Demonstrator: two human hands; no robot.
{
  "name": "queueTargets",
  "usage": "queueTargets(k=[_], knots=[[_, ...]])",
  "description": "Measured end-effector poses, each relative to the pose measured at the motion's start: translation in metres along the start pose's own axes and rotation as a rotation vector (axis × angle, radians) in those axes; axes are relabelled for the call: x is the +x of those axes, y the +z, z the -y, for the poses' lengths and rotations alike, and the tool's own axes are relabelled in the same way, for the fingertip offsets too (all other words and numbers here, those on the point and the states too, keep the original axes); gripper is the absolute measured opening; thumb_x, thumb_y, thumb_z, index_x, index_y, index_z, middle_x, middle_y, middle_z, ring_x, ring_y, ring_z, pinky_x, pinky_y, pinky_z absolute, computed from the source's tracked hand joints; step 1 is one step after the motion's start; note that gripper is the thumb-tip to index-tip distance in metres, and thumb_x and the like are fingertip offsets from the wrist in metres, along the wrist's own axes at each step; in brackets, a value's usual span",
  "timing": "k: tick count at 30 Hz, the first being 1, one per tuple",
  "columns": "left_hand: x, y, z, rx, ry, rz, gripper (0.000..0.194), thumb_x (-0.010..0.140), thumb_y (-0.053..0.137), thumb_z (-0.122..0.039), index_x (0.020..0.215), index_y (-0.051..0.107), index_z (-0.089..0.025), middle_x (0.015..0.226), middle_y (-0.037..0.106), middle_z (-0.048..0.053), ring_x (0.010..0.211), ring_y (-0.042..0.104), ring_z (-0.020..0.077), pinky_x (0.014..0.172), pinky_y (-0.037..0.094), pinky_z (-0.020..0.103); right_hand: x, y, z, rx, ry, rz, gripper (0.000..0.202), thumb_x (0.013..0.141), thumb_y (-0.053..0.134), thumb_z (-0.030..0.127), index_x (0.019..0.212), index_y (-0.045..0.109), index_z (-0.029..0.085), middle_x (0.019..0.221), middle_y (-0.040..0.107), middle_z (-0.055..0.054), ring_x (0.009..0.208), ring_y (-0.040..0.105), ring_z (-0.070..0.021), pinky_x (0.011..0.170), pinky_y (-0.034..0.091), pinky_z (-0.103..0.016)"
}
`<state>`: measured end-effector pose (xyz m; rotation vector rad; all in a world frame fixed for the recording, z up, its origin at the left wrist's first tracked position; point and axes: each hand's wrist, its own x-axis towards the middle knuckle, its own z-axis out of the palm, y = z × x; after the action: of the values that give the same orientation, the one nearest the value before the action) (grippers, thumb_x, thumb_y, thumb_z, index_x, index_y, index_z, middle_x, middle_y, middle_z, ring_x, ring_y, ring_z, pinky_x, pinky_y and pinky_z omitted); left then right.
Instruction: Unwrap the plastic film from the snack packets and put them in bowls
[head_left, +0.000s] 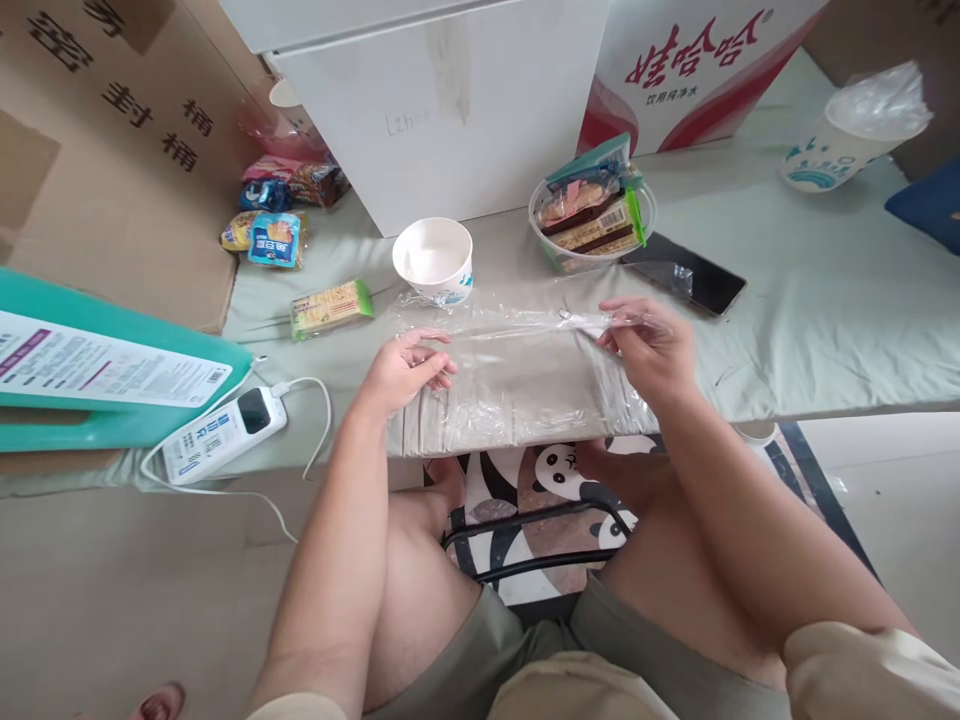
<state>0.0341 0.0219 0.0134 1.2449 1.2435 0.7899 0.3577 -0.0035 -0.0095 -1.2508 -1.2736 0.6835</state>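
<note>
A clear plastic sheet or bag (517, 385) stretches between my hands over the front edge of the cloth-covered surface. My left hand (409, 372) has its fingers curled on the plastic's left end. At the right end, my right hand (649, 340) pinches the plastic between thumb and fingers. Just behind the sheet stands a white paper bowl (433, 262). A wrapped snack bar (331, 308) lies left of the bowl. Behind my right hand are a clear tub of packaged snacks (592, 215) and a dark phone (694, 275), partly under some plastic.
White boxes (480, 110) stand at the back. Snack packets (274, 238) lie at the back left. A power strip (225, 435) with a white cable and a green container (112, 370) are at the left. A paper cup (844, 145) holding plastic stands at the right.
</note>
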Motion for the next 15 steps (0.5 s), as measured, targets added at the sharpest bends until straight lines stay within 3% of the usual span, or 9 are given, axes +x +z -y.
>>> queueTargets(k=[3,5,10,15], knots=[[0.002,0.002,0.001,-0.145,0.124,-0.129,0.034,0.063,0.089,-0.036,0.084,0.07,-0.018,0.065,0.072,0.0,0.056,0.068,0.0139,0.057,0.055,0.026,0.0,-0.003,0.001,-0.009,-0.05,-0.008,0.015,0.082,0.068,0.021,0.068,0.064,0.023,0.097,0.071,-0.006,0.098,0.072,-0.0232,0.061,0.056,-0.032],[0.002,0.001,0.002,-0.239,0.188,-0.148,0.029,0.059,0.091,-0.033,0.076,0.072,-0.018,0.068,0.072,0.001,0.062,0.068,0.0132,0.062,0.056,0.027,0.001,-0.006,-0.002,0.021,-0.059,0.0,0.014,0.079,0.072,0.022,0.068,0.065,0.023,0.101,0.071,-0.007,0.109,0.069,-0.0266,0.07,0.058,-0.036],[0.003,-0.003,0.005,-0.2,0.233,-0.113,0.019,0.055,0.092,-0.024,0.06,0.074,-0.019,0.082,0.073,0.004,0.079,0.067,0.0146,0.072,0.054,0.028,0.003,-0.012,-0.014,0.175,-0.013,-0.009,0.017,0.076,0.08,0.026,0.07,0.064,0.022,0.12,0.068,-0.005,0.087,0.071,-0.0185,0.086,0.059,-0.044],[0.004,-0.01,0.01,-0.067,0.229,-0.12,0.013,0.061,0.084,-0.021,0.074,0.083,-0.022,0.101,0.07,0.007,0.089,0.065,0.0167,0.077,0.053,0.03,0.006,-0.016,-0.015,0.208,0.147,-0.002,0.019,0.071,0.081,0.031,0.072,0.065,0.022,0.135,0.063,-0.006,0.093,0.073,-0.0222,0.084,0.06,-0.045]])
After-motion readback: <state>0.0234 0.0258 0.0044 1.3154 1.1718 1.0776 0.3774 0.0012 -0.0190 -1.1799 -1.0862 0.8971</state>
